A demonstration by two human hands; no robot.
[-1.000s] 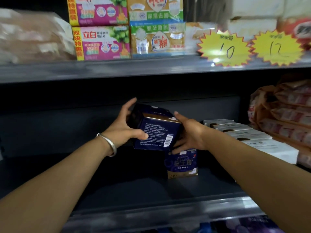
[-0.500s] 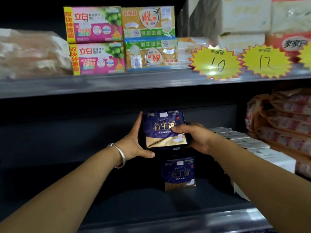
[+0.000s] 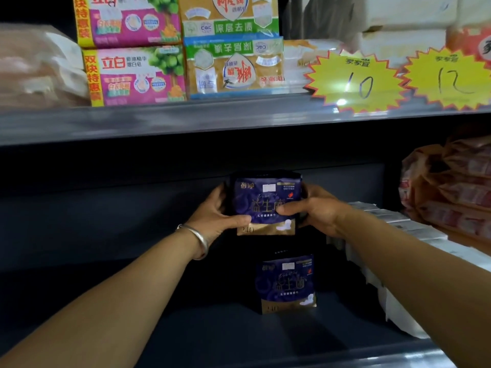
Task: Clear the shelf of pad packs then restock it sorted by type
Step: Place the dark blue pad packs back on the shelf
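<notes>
A dark purple pad pack with a gold band [image 3: 265, 203] is held upright in the air inside the dark shelf [image 3: 132, 314], its front facing me. My left hand [image 3: 220, 216] grips its left side, thumb on the front. My right hand [image 3: 316, 211] grips its right side, thumb also across the front. A second, matching purple pack [image 3: 287, 284] stands upright on the shelf floor below and slightly right of the held one. A row of white packs [image 3: 414, 229] lies on the shelf to the right, behind my right forearm.
Orange-red wrapped packs [image 3: 451, 187] are stacked at the far right of the shelf. The shelf above carries pink and gold soap boxes [image 3: 132, 75], pale bundles and yellow starburst price tags [image 3: 356, 81] marked 10 and 12. The shelf's metal front edge [image 3: 345, 359] runs along the bottom.
Both hands turned the held pack from its back face to front-facing upright and moved it deeper into the shelf, above the standing pack. The camera tilted down slightly.
</notes>
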